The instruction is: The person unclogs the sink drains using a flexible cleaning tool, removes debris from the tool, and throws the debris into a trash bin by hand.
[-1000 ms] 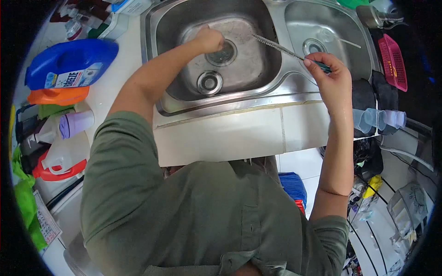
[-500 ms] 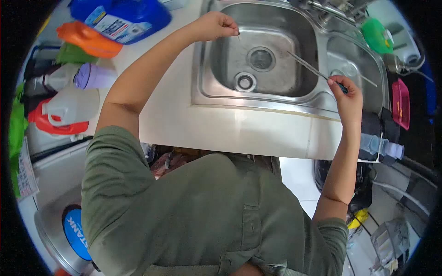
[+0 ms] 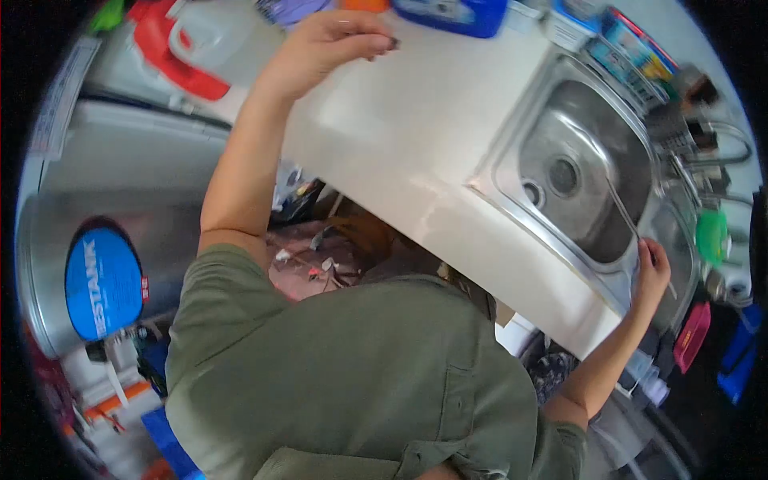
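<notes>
My left hand point(image 3: 326, 54) is over the white counter, near the blue bottle, with thumb and fingers pinched on a small dark bit point(image 3: 394, 44), too small to name. Over at the right, my right hand point(image 3: 653, 276) is closed round one end of a thin metal rod point(image 3: 622, 206). The rod slants over the steel sink point(image 3: 552, 222), its free tip above the basin. Inside the basin are a drain point(image 3: 564, 176) and a smaller round fitting point(image 3: 534, 193) beside it.
A blue bottle point(image 3: 460, 18) and a red container point(image 3: 176, 60) stand along the counter's far left. Below left is a metal bin point(image 3: 48, 272) with a blue label. A pink bag point(image 3: 308, 260) sits under the counter edge. Beyond the sink are the tap point(image 3: 690, 180) and a green item point(image 3: 710, 238).
The view has turned left, so the sink now appears farther right and tilted. My left hand has moved from above the sink's edge to over the counter. My right hand still holds the rod.
</notes>
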`<state>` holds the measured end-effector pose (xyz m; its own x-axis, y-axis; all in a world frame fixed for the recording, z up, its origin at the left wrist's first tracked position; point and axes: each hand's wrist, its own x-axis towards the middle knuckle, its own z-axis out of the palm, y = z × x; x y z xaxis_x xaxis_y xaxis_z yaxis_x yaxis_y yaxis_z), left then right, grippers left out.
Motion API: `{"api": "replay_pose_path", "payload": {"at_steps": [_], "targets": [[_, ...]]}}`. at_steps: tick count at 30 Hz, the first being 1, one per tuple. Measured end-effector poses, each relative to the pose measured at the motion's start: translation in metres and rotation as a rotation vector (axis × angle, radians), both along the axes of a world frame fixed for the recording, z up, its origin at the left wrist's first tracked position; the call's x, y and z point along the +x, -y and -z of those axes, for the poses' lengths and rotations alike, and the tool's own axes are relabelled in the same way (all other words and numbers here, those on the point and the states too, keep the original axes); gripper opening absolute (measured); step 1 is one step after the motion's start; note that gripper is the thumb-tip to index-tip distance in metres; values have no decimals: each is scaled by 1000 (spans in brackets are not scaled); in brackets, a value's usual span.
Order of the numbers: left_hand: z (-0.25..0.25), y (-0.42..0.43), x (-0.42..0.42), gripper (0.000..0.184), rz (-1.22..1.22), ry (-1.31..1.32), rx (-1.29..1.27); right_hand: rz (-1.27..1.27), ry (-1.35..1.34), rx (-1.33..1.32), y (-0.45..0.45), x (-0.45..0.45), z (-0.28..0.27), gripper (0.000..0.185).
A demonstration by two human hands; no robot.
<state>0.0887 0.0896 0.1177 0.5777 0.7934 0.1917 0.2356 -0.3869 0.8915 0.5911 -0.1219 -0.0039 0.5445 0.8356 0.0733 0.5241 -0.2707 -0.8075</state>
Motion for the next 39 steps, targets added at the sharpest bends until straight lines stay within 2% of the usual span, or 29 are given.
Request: {"api": "replay_pose_path", "payload": {"at_steps": [1,2,4,5,7,8,10,12,13,15,17,19,21,25,28,30,31,32,33,34,35,36,37,38,39], "targets": [[-6,9,-33,12,-68,-11,48,-4,-86,32,-1,3,4,15],[-12,17,-66,12,-121,-19,43,-37,-12,-35,-2,7,2,15],[-16,31,-124,10,-248,-277,52,-28,-46,-11,-5,3,2,16],[-13,41,-148,10,-292,-283,32,-27,-19,-46,-7,8,4,16],[-2,55,-189,14,-514,-529,-45,-58,-19,-51,-13,11,7,15],[9,58,-209,14,-538,-530,-60,-61,-52,-50,-17,13,8,15],[44,54,-245,22,-655,-923,-111,-70,-56,-71,-22,15,10,15],[91,43,-279,19,-769,-1236,-104,-68,-49,-100,-31,10,3,15],[104,41,-287,19,-770,-1235,-112,-76,-69,-102,-37,6,-1,15],[132,39,-298,18,-851,-1377,-306,-87,-82,-110,-46,-1,-9,15],[181,36,-335,17,-831,-1409,-234,-86,-32,-109,-47,0,-12,16],[178,32,-333,17,-810,-1442,-165,-91,-37,-89,-54,7,-9,17],[165,26,-320,20,-827,-1524,-399,-89,-44,-71,-56,8,-10,17],[162,19,-312,22,-837,-1570,-375,-77,0,-92,-50,8,-8,18],[169,13,-322,31,-838,-1569,-449,-86,4,-97,-48,14,-3,17],[198,12,-356,41,-838,-1535,-263,-158,26,-117,-45,27,4,19],[215,10,-372,47,-867,-1463,-207,-79,123,-184,-38,15,1,21],[201,10,-361,46,-906,-1291,-268,-64,61,-153,-38,22,9,21],[183,15,-336,45,-1000,-1258,-142,-88,-19,-132,-38,28,16,21],[175,14,-330,43,-1062,-1230,-125,-76,165,-267,-43,12,2,22],[160,21,-306,41,-1187,-1200,-16,-94,179,-237,-45,20,12,24],[149,26,-288,39,-1301,-1020,10,-86,330,-279,-48,20,13,29],[145,29,-282,38,-1294,-1102,211,-71,424,-340,-53,10,7,31],[136,32,-265,38,-1347,-1011,332,-36,509,-354,-60,3,5,28],[126,35,-250,38,-1350,-964,344,-34,509,-379,-64,-2,6,27]]}}
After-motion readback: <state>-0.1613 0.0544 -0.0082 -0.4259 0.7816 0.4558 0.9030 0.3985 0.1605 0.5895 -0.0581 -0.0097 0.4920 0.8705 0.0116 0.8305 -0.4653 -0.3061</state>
